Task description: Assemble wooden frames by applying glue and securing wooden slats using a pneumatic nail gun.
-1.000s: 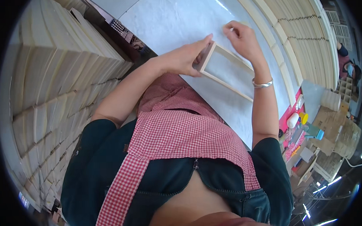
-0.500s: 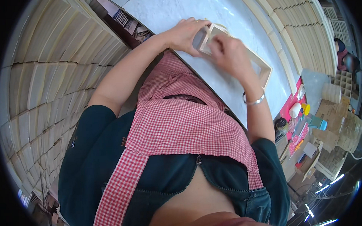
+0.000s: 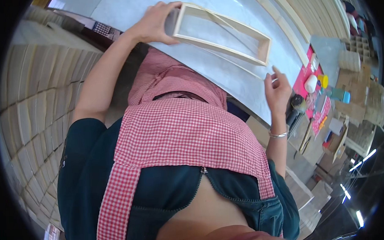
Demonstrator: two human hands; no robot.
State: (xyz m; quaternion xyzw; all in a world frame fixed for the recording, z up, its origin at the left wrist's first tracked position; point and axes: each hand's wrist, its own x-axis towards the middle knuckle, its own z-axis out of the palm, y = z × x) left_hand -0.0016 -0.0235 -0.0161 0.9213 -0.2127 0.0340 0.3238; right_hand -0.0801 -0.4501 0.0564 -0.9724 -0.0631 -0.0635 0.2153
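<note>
My left hand (image 3: 157, 23) is wrapped round the near-left end of a narrow, pale wooden box frame (image 3: 223, 52), thumb on one side and fingers on the other. The frame rests on the white tabletop, its long open side facing up. A thin pale band (image 3: 228, 61) runs from the frame's left end in two stretched strands. One strand crosses over the frame's opening, and the other passes along its near side toward my right hand (image 3: 278, 89). Those right fingers are curled at the band's far end, just off the frame's right corner; their exact grip is partly hidden.
Stacked wooden pieces (image 3: 47, 87) rise at the left, with more strips (image 3: 315, 14) at the far right of the white table (image 3: 125, 12). A white container (image 3: 311, 83), a yellow one (image 3: 322, 80) and a blue-lidded box (image 3: 340, 95) stand at the right. A person is beyond the upper-right stacks.
My right hand has moved away from the frame's left end to beyond its right end, drawing the band out long. My left hand still holds the frame, now farther left in view.
</note>
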